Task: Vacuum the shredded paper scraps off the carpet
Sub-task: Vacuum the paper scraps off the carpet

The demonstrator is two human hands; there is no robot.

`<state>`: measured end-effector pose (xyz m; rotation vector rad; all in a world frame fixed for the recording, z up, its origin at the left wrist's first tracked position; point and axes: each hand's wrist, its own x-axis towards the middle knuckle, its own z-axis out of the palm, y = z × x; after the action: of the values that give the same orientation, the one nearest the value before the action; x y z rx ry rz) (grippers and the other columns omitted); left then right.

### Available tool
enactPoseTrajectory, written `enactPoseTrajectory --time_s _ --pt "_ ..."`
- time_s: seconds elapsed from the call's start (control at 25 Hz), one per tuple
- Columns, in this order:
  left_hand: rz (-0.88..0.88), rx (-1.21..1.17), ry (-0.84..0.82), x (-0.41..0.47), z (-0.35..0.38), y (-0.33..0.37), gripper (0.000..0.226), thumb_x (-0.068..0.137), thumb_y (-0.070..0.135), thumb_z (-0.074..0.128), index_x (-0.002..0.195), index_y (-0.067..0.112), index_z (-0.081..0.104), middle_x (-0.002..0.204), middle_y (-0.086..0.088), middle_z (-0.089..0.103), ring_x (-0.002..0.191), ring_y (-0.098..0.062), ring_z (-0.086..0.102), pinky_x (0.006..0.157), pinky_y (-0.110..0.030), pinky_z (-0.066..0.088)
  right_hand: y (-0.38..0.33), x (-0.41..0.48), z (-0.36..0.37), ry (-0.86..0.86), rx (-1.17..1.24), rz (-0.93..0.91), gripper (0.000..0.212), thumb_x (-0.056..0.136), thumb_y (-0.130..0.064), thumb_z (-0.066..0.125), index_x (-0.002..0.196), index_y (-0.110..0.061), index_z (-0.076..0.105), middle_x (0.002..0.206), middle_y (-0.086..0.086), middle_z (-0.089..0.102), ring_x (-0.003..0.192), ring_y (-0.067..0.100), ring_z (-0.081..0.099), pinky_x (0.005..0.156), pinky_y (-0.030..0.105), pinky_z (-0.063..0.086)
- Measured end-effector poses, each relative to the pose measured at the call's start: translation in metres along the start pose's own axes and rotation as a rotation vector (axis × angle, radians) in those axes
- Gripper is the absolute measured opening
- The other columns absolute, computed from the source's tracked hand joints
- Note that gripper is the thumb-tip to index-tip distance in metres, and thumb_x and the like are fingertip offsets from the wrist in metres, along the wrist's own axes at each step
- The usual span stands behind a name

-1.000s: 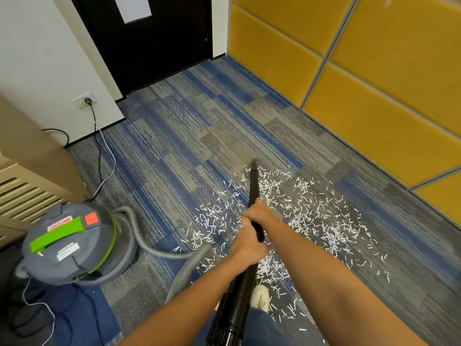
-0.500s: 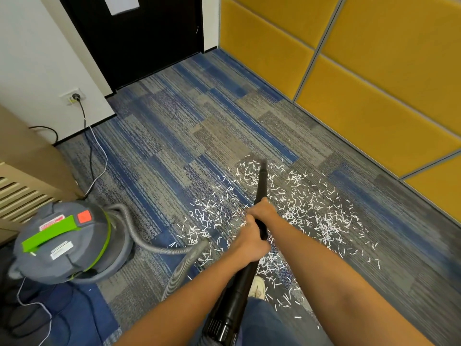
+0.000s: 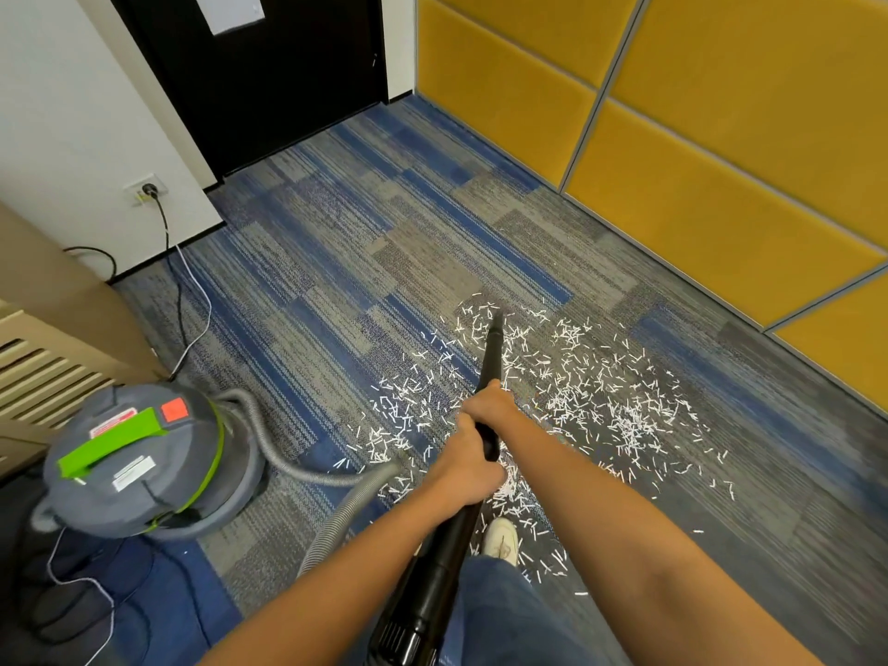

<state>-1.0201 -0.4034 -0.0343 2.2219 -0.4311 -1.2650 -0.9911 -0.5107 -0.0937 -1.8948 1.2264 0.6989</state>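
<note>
Two hands hold one long black tube (image 3: 491, 358). The right hand (image 3: 491, 405) is higher up the tube, with its fingers wrapped tight round it. The left hand (image 3: 468, 468) is just below it, and its fingers are wrapped round the tube too. The thin tip of the tube points away from the person and sits low at the far edge of the paper scraps (image 3: 600, 406). Lots of these little white scraps lie on the blue and grey carpet (image 3: 336, 262), on both sides of the tube, with more on the right. Some lie near a white shoe (image 3: 500, 538). A round grey vacuum (image 3: 144, 473) with a green handle sits on the left, and its grey hose (image 3: 348, 516) bends across the carpet and goes under the left arm. A black cord (image 3: 178, 290) runs down from a wall plug (image 3: 148, 188). Yellow panels (image 3: 721, 161) cover the right wall.
</note>
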Motion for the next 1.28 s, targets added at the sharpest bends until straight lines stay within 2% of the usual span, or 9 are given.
enactPoseTrajectory --time_s 0.08,0.24,0.36,0.52,0.8,0.96,1.08,1.16,1.28 --pt "-0.02 -0.012 0.017 -0.003 -0.002 -0.008 0.051 0.08 0.01 0.058 0.121 0.013 0.028 0.087 -0.003 0.051 0.072 -0.019 0.056 0.062 -0.034 0.05 -0.004 -0.004 0.009 -0.012 -0.013 -0.02 0.075 0.086 -0.012 0.058 0.147 -0.003 0.015 0.117 0.012 0.05 0.092 0.024 0.055 0.075 0.03 0.05" --pt "-0.021 -0.037 0.036 -0.007 -0.003 -0.017 0.052 0.077 0.011 0.06 0.119 0.013 0.029 0.09 -0.005 0.054 0.075 -0.022 0.059 0.068 -0.037 0.054 -0.008 -0.008 0.018 -0.007 -0.035 -0.041 0.073 0.087 -0.012 0.057 0.147 -0.003 0.015 0.113 0.013 0.047 0.091 0.023 0.054 0.073 0.028 0.048" --pt "-0.015 -0.048 0.025 -0.007 -0.004 -0.02 0.05 0.079 0.01 0.059 0.118 0.013 0.028 0.091 -0.006 0.054 0.074 -0.022 0.058 0.066 -0.036 0.053 -0.008 -0.008 0.02 0.001 -0.019 -0.03 0.071 0.088 -0.013 0.057 0.145 -0.003 0.017 0.108 0.012 0.048 0.089 0.023 0.053 0.078 0.029 0.05" --pt "0.008 -0.046 0.002 -0.002 0.0 -0.013 0.053 0.083 0.01 0.058 0.125 0.011 0.026 0.095 -0.005 0.051 0.078 -0.02 0.056 0.064 -0.033 0.048 -0.003 -0.003 0.012 0.028 -0.052 -0.009 0.068 0.089 -0.015 0.057 0.144 -0.002 0.019 0.125 0.015 0.051 0.091 0.023 0.053 0.072 0.026 0.044" --pt "-0.003 -0.043 0.021 0.01 -0.004 -0.007 0.056 0.083 0.01 0.058 0.129 0.009 0.026 0.092 -0.003 0.051 0.075 -0.019 0.055 0.057 -0.029 0.044 -0.01 0.008 0.006 0.018 -0.024 -0.023 0.067 0.086 -0.012 0.059 0.143 -0.005 0.023 0.125 0.016 0.05 0.092 0.024 0.052 0.072 0.026 0.044" --pt "-0.022 -0.041 0.046 0.014 -0.013 -0.013 0.06 0.082 0.008 0.058 0.131 0.011 0.024 0.082 -0.001 0.052 0.061 -0.014 0.055 0.051 -0.027 0.046 -0.023 0.011 0.011 -0.014 -0.013 -0.047 0.073 0.085 -0.011 0.059 0.146 -0.005 0.02 0.111 0.012 0.051 0.087 0.022 0.052 0.073 0.027 0.047" --pt "-0.021 -0.051 0.055 0.016 -0.018 -0.013 0.058 0.081 0.009 0.058 0.129 0.01 0.025 0.088 -0.006 0.053 0.064 -0.018 0.055 0.053 -0.029 0.045 -0.029 0.012 0.011 -0.047 -0.014 -0.066 0.074 0.085 -0.012 0.059 0.147 -0.005 0.018 0.104 0.01 0.05 0.086 0.023 0.053 0.07 0.029 0.047" --pt "-0.018 -0.052 0.049 0.02 -0.02 -0.011 0.056 0.082 0.009 0.057 0.129 0.009 0.024 0.09 -0.006 0.053 0.062 -0.015 0.054 0.048 -0.027 0.042 -0.033 0.014 0.007 -0.053 -0.017 -0.064 0.074 0.085 -0.011 0.059 0.146 -0.005 0.018 0.104 0.01 0.05 0.085 0.022 0.052 0.068 0.028 0.045" --pt "-0.008 -0.068 0.042 0.027 -0.023 -0.007 0.051 0.083 0.009 0.058 0.124 0.008 0.028 0.092 -0.006 0.051 0.063 -0.013 0.052 0.05 -0.026 0.042 -0.038 0.017 0.003 -0.027 -0.023 -0.05 0.073 0.085 -0.011 0.059 0.146 -0.005 0.019 0.104 0.01 0.048 0.085 0.022 0.052 0.072 0.029 0.049"
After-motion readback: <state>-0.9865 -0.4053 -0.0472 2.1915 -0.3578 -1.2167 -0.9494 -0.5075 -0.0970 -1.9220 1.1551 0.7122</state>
